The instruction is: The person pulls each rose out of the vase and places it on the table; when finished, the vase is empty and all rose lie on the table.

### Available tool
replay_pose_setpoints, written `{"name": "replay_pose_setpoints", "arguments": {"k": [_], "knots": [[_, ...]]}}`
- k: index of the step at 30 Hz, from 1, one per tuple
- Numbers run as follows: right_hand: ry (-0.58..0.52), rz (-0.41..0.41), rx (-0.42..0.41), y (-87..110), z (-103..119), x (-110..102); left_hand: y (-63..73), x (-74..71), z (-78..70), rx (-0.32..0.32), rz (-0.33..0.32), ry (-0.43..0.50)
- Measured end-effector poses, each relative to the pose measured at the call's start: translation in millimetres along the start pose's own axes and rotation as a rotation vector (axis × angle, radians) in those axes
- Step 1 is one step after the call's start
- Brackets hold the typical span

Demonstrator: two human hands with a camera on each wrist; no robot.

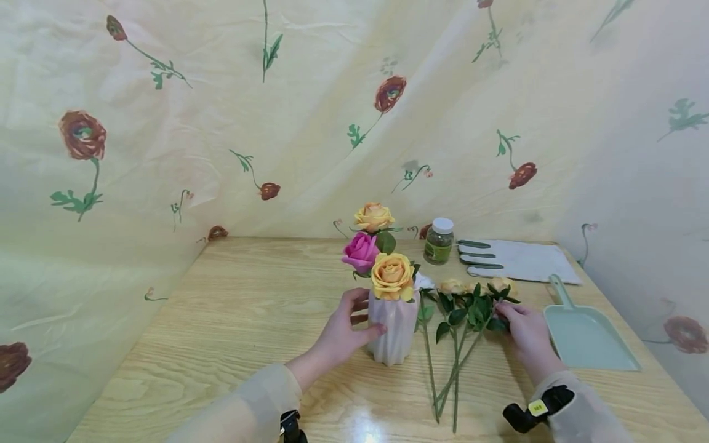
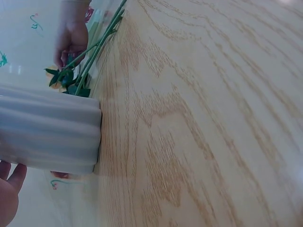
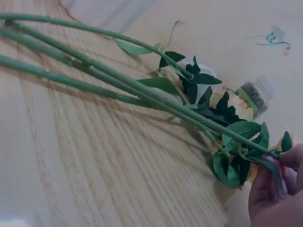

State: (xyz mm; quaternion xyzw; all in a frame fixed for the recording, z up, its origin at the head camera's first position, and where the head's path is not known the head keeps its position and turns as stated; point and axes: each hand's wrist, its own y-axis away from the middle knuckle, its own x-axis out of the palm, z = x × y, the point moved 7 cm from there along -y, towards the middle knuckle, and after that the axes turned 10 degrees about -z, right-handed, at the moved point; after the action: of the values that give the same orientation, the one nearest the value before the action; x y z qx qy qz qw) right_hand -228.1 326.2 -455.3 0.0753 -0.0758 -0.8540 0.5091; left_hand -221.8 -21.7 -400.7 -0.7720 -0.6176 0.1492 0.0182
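My left hand (image 1: 346, 326) holds the left side of a pale ribbed vase (image 1: 392, 332), thumb across its front. The vase stands upright with two yellow-orange roses and a magenta rose (image 1: 361, 252) in it. With thumb and fingers my right hand (image 1: 526, 332) pinches a yellow rose (image 1: 503, 285) high on its green stem, just below the bloom; the right wrist view shows this pinch close up. Several more long-stemmed artificial roses (image 1: 451, 287) lie right of the vase, their stems crossing toward me. A white bloom (image 1: 423, 282) is partly hidden behind the vase.
A glass jar (image 1: 438, 249) with a white lid stands at the back. Beside it lies a pair of white and dark-green gloves (image 1: 515, 258). A pale green dustpan (image 1: 589, 338) is at the right. Flowered cloth (image 1: 310, 123) hangs behind the wooden table (image 1: 221, 344).
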Motion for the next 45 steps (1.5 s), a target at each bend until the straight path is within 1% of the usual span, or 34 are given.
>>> {"name": "replay_pose_setpoints", "arguments": {"k": [2, 4, 7, 9, 11, 14, 17, 18, 21, 23, 28, 31, 35, 37, 41, 44, 45], "knots": [[0.062, -0.003, -0.015, -0.3, 0, 0, -0.7, 0.0, -0.6, 0.009, 0.001, -0.001], [0.159, -0.008, -0.037, -0.7, -1, -1, -0.9, 0.2, -0.5, 0.015, 0.005, -0.003], [0.279, -0.028, -0.05, -2.0, -4, -3, -0.9, 0.6, 0.2, 0.014, 0.01, -0.006], [0.338, -0.039, -0.06, -3.4, -5, -5, -0.7, 0.7, 0.8, 0.013, 0.012, -0.009], [0.371, -0.042, -0.074, -4.5, -3, -5, -0.8, 0.4, 0.9, 0.014, 0.012, -0.009], [0.482, -0.058, -0.141, -6.0, 4, -8, -0.6, 0.1, 0.1, 0.02, 0.01, -0.008], [0.598, -0.094, -0.213, -5.7, 13, -12, -0.1, 0.5, -0.7, 0.021, 0.012, -0.005], [0.618, -0.107, -0.228, -5.1, 16, -12, 0.0, 0.9, -0.7, 0.022, 0.013, -0.004], [0.62, -0.117, -0.254, -1.4, 23, -10, 0.2, 1.6, -0.7, 0.02, 0.015, -0.001], [0.616, -0.109, -0.281, 2.6, 30, -6, 0.0, 1.4, -0.7, 0.019, 0.014, -0.002], [0.629, -0.096, -0.396, 18.0, 52, 12, -0.4, -0.1, -1.3, 0.018, 0.013, -0.017], [0.606, -0.07, -0.439, 28.4, 65, 24, -0.5, -0.4, -1.7, 0.02, 0.018, -0.021], [0.529, -0.004, -0.495, 43.6, 83, 42, -0.2, -0.7, -2.0, 0.02, 0.02, -0.023], [0.497, 0.028, -0.55, 53.6, 93, 51, -0.5, -0.6, -1.9, 0.021, 0.021, -0.024], [0.46, 0.095, -0.702, 80.0, 117, 67, -1.5, -0.1, -0.8, 0.021, 0.023, -0.031], [0.429, 0.179, -0.795, 101.5, 133, 81, -1.9, -0.3, -0.8, 0.023, 0.024, -0.029], [0.415, 0.215, -0.814, 108.0, 137, 85, -1.9, -0.5, -1.0, 0.024, 0.023, -0.028]]}}
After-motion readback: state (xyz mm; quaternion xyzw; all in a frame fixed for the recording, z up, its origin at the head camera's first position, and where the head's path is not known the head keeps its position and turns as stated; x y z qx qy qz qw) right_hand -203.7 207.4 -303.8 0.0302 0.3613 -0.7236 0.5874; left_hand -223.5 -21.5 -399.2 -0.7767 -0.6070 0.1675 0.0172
